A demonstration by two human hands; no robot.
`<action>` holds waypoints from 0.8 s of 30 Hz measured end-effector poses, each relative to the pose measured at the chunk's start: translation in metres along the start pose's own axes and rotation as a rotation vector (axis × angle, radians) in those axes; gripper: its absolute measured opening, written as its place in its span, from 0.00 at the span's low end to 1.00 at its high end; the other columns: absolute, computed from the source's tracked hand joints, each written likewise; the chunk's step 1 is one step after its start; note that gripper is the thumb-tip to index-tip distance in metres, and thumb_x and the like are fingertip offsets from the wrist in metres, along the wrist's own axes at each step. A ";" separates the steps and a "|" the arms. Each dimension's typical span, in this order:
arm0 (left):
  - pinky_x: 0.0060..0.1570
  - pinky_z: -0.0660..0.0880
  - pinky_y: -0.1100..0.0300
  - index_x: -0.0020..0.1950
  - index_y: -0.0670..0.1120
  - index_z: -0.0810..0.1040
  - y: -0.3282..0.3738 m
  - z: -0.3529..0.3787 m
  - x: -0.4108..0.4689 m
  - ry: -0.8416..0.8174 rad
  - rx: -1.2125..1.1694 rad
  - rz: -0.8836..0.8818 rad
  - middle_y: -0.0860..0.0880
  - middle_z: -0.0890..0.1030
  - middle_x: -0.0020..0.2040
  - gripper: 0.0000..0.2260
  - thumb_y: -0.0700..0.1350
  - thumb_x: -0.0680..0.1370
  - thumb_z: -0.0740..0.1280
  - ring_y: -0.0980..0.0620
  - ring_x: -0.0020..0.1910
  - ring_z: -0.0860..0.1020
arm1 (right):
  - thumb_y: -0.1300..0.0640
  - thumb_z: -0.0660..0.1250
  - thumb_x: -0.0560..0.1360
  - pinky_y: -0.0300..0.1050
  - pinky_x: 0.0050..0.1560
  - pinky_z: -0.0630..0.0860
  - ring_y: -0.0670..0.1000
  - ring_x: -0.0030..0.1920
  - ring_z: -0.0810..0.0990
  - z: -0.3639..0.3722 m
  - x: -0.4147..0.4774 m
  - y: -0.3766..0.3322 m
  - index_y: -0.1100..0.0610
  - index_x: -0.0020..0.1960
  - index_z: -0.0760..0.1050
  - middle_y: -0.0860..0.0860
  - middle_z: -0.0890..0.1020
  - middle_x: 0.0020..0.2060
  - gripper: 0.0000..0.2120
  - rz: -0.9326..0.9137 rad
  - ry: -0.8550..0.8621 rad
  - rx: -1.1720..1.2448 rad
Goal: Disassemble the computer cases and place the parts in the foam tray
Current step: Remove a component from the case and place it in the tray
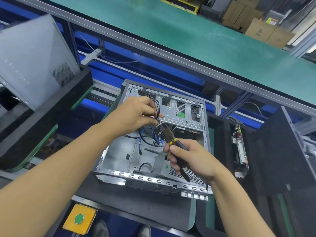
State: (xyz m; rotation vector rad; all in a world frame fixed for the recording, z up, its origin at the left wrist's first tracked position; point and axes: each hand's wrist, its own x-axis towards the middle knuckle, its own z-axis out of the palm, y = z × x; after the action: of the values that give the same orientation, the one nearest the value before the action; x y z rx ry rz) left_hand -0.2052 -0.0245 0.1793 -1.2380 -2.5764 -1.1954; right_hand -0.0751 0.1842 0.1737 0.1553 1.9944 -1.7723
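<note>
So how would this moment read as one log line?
left hand: holds wires | right hand: holds cutters at wires | case: open

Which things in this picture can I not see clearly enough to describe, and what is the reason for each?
All in the head view.
Tip of the cutters at the cable bundle: small and dark; what it bites is unclear.
Grey panel, left: blurred, cut by the frame edge.
Circuit board in the foam tray: edge-on, face hidden.
Computer case interior: partly covered by the left hand and right hand.

green conveyor belt | cardboard boxes | yellow box with green button
</note>
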 end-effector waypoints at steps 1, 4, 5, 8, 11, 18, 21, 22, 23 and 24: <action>0.46 0.68 0.75 0.50 0.39 0.87 0.001 0.001 0.000 0.017 -0.007 -0.010 0.52 0.77 0.44 0.08 0.39 0.72 0.77 0.64 0.41 0.76 | 0.56 0.62 0.82 0.48 0.33 0.73 0.53 0.33 0.72 0.002 0.000 0.002 0.59 0.52 0.78 0.52 0.73 0.33 0.08 -0.005 0.018 -0.002; 0.49 0.73 0.67 0.54 0.42 0.86 0.000 0.004 -0.003 0.077 -0.066 -0.062 0.48 0.81 0.46 0.11 0.40 0.72 0.77 0.55 0.43 0.78 | 0.58 0.61 0.83 0.48 0.33 0.72 0.52 0.32 0.71 0.007 0.000 0.004 0.58 0.51 0.78 0.51 0.73 0.32 0.08 -0.016 0.061 -0.023; 0.51 0.74 0.63 0.54 0.43 0.86 -0.001 0.006 -0.004 0.091 -0.085 -0.077 0.47 0.82 0.47 0.12 0.40 0.72 0.77 0.53 0.45 0.80 | 0.58 0.61 0.83 0.48 0.33 0.72 0.52 0.32 0.71 0.008 0.001 0.004 0.58 0.51 0.78 0.51 0.73 0.32 0.08 -0.018 0.072 -0.028; 0.54 0.75 0.59 0.54 0.44 0.86 -0.004 0.011 -0.007 0.128 -0.136 -0.115 0.46 0.83 0.48 0.12 0.40 0.71 0.77 0.52 0.48 0.81 | 0.59 0.60 0.84 0.47 0.32 0.72 0.52 0.31 0.71 0.011 0.001 0.004 0.59 0.51 0.78 0.51 0.73 0.32 0.09 -0.019 0.098 -0.036; 0.56 0.77 0.59 0.56 0.47 0.85 -0.011 0.011 -0.012 0.156 -0.177 -0.173 0.51 0.83 0.49 0.14 0.40 0.71 0.77 0.56 0.50 0.81 | 0.60 0.60 0.84 0.47 0.32 0.72 0.53 0.31 0.70 0.012 -0.002 0.004 0.61 0.51 0.77 0.51 0.72 0.32 0.09 -0.026 0.092 -0.014; 0.54 0.74 0.73 0.59 0.44 0.84 -0.014 0.010 -0.021 0.096 -0.400 -0.254 0.54 0.81 0.54 0.17 0.33 0.72 0.75 0.64 0.52 0.81 | 0.57 0.63 0.76 0.47 0.37 0.74 0.53 0.34 0.73 0.005 -0.021 -0.013 0.62 0.57 0.76 0.54 0.74 0.36 0.12 0.011 -0.013 0.087; 0.53 0.75 0.70 0.59 0.46 0.83 -0.009 0.009 -0.022 0.100 -0.499 -0.265 0.57 0.83 0.52 0.19 0.32 0.71 0.75 0.60 0.50 0.83 | 0.59 0.63 0.76 0.55 0.44 0.80 0.56 0.39 0.78 0.012 -0.022 -0.025 0.63 0.59 0.76 0.56 0.78 0.40 0.14 0.025 -0.065 0.100; 0.53 0.76 0.69 0.59 0.46 0.83 -0.008 0.009 -0.023 0.097 -0.532 -0.270 0.58 0.83 0.51 0.19 0.31 0.71 0.75 0.59 0.51 0.83 | 0.60 0.62 0.78 0.57 0.47 0.80 0.56 0.40 0.78 0.015 -0.022 -0.029 0.63 0.60 0.76 0.57 0.78 0.41 0.13 0.034 -0.080 0.081; 0.54 0.77 0.68 0.58 0.45 0.82 -0.007 0.009 -0.024 0.092 -0.568 -0.276 0.59 0.84 0.52 0.18 0.31 0.71 0.75 0.58 0.51 0.83 | 0.61 0.61 0.80 0.59 0.49 0.80 0.56 0.41 0.79 0.017 -0.021 -0.032 0.63 0.60 0.76 0.57 0.79 0.41 0.11 0.048 -0.082 0.061; 0.54 0.77 0.66 0.57 0.43 0.82 -0.005 0.009 -0.024 0.086 -0.603 -0.282 0.58 0.84 0.53 0.17 0.30 0.71 0.75 0.56 0.53 0.84 | 0.63 0.60 0.81 0.60 0.49 0.80 0.56 0.41 0.79 0.019 -0.020 -0.036 0.63 0.61 0.76 0.57 0.79 0.41 0.11 0.067 -0.074 0.040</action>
State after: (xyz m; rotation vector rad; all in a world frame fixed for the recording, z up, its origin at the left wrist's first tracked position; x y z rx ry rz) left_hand -0.1900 -0.0365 0.1618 -0.8566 -2.4641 -2.1403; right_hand -0.0658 0.1647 0.2134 0.1645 1.8809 -1.7515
